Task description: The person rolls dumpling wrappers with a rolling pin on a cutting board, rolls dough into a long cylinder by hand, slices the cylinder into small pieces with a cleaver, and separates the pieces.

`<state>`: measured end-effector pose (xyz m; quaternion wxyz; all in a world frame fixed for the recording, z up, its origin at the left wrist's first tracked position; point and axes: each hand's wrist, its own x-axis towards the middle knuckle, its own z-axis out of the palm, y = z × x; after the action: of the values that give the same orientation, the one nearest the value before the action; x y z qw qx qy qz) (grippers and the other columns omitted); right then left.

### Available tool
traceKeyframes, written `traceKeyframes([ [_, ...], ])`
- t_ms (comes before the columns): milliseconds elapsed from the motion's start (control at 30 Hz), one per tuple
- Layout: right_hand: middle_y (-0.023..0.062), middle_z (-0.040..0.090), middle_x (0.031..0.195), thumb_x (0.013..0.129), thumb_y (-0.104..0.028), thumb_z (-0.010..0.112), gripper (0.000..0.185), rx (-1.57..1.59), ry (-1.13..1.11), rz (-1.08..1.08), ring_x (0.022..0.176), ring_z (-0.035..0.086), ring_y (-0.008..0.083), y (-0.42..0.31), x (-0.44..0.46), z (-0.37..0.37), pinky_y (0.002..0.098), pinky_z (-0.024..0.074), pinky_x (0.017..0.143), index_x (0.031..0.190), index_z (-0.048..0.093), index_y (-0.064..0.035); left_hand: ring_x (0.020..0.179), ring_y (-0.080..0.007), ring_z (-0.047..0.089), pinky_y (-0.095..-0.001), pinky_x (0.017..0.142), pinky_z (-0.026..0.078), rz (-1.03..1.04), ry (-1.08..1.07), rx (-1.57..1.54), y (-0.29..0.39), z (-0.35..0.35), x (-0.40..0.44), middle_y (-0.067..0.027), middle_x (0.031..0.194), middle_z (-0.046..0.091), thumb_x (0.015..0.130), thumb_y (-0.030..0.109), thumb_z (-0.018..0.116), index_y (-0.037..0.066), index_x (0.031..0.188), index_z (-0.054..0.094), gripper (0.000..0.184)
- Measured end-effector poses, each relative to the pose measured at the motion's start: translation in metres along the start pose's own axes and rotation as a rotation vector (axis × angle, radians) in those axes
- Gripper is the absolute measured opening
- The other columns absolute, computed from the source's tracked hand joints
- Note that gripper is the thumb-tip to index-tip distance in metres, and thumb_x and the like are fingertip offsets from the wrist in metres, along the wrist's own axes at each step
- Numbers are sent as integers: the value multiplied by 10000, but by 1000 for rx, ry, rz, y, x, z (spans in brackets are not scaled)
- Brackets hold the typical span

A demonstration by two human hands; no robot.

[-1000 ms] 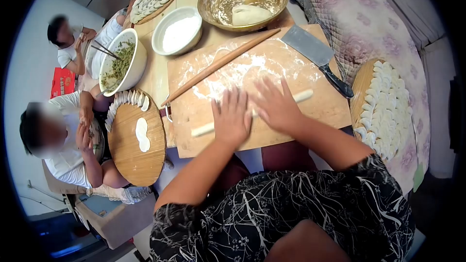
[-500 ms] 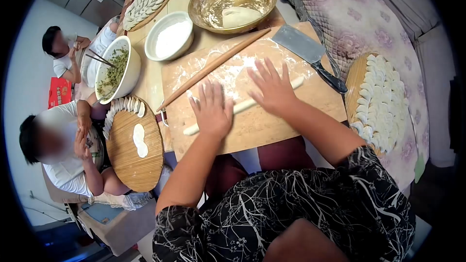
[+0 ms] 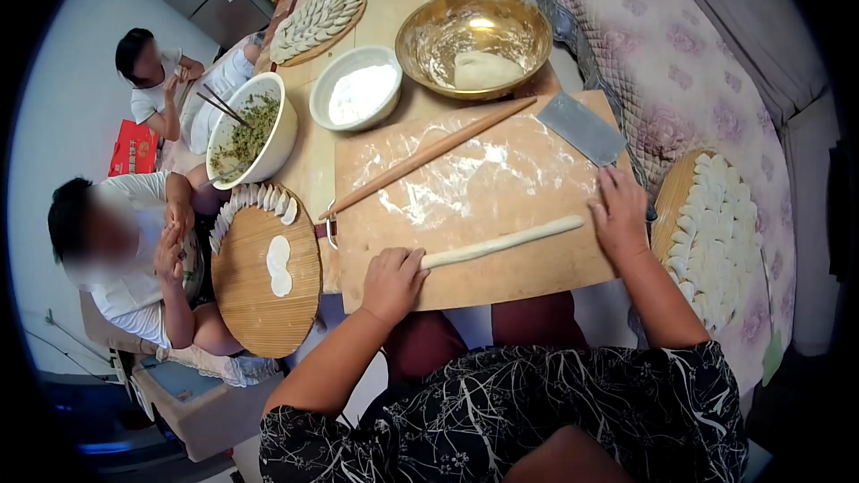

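Observation:
A long rope of dough [image 3: 506, 243] lies across the floured wooden board [image 3: 465, 282]. My left hand [image 3: 392, 284] has its fingers curled over the rope's left end and hides that end. My right hand [image 3: 619, 219] is at the board's right side, closed around the handle of a cleaver [image 3: 583, 129]. The handle is mostly hidden by that hand, and the wide blade lies flat on the board's upper right corner. A thin rolling pin [image 3: 429, 159] rests diagonally across the board, beyond the rope.
Behind the board stand a brass basin [image 3: 474, 45] with dough and a bowl of flour [image 3: 358, 89]. Dumplings cover a right-hand tray [image 3: 716, 241] and a far tray [image 3: 318, 27]. At left are a filling bowl [image 3: 255, 139], a round mat [image 3: 259, 304] with wrappers, and two people.
Both hands have left their flat, spread position over the dough rope. My left hand moved to its left end; my right hand went right to the cleaver handle. The view shifted.

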<state>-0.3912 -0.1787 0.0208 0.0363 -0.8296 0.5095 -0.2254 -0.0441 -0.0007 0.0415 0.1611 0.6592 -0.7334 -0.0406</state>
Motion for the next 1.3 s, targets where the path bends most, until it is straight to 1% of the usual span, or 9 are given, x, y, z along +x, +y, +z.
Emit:
traceKeyframes([
  [133, 132, 550, 1120, 767, -68, 650, 455, 34, 62, 93, 1071, 497, 319, 39, -3, 11, 419, 380, 925, 1211, 554, -54, 826, -313, 556, -405, 725, 460, 10, 10, -22, -13, 0, 9, -118, 874, 572, 730, 123, 711, 63, 1050, 627, 336],
  [433, 120, 573, 1085, 780, -132, 658, 387, -100, 115, 47, 1051, 508, 305, 21, 21, 3, 438, 384, 893, 1157, 595, -75, 889, -299, 555, -391, 783, 461, 76, -45, -54, -31, -13, 23, -100, 916, 577, 735, 82, 667, 71, 1046, 619, 315],
  [600, 110, 591, 1022, 733, -160, 701, 339, 378, -184, -372, 1003, 526, 303, -42, -1, -3, 426, 389, 869, 1054, 626, -81, 922, -301, 559, -388, 813, 463, -46, -190, -45, -50, -23, 10, -100, 944, 583, 731, 76, 664, 85, 1044, 621, 316],
  [700, 109, 593, 975, 716, -156, 715, 298, 399, -301, -323, 955, 536, 305, -41, 0, 6, 413, 395, 853, 995, 643, -80, 941, -298, 559, -387, 826, 463, -56, -196, -68, -57, -29, 8, -96, 957, 581, 738, 109, 675, 91, 1042, 620, 310],
  [800, 102, 592, 954, 713, -144, 714, 281, 389, -198, -264, 933, 537, 303, -32, 0, 9, 402, 400, 846, 981, 654, -83, 987, -311, 552, -390, 858, 457, -80, -343, -147, -58, -42, 19, -111, 1020, 581, 758, 157, 681, 94, 1066, 617, 320],
  [867, 100, 591, 957, 708, -137, 715, 294, 369, -151, -251, 937, 537, 304, -26, 0, 12, 407, 397, 853, 990, 652, -82, 1028, -324, 542, -394, 903, 437, -75, 41, -29, -65, -43, 27, -133, 1089, 575, 782, 188, 673, 96, 1093, 612, 330],
  [1000, 95, 589, 980, 691, -121, 720, 325, 304, -19, -218, 969, 535, 306, -36, 0, 6, 420, 386, 879, 1004, 646, -80, 1021, -317, 542, -392, 913, 419, -193, 265, 245, -102, -15, 46, -128, 1083, 583, 781, 192, 679, 100, 1088, 619, 325],
  [1100, 92, 587, 997, 681, -120, 726, 346, 342, -25, -259, 999, 529, 302, -37, 1, 4, 430, 375, 895, 1014, 642, -84, 971, -301, 549, -407, 863, 429, -305, 132, 104, -118, -9, 62, -99, 999, 602, 769, 156, 687, 100, 1046, 635, 288],
  [1300, 81, 581, 981, 690, -122, 725, 347, 324, -115, -291, 993, 526, 292, -34, 2, 10, 428, 365, 900, 1027, 648, -107, 898, -293, 558, -420, 787, 442, -266, 192, 52, -148, -1, 92, -68, 905, 612, 750, 134, 698, 115, 941, 674, 193],
])
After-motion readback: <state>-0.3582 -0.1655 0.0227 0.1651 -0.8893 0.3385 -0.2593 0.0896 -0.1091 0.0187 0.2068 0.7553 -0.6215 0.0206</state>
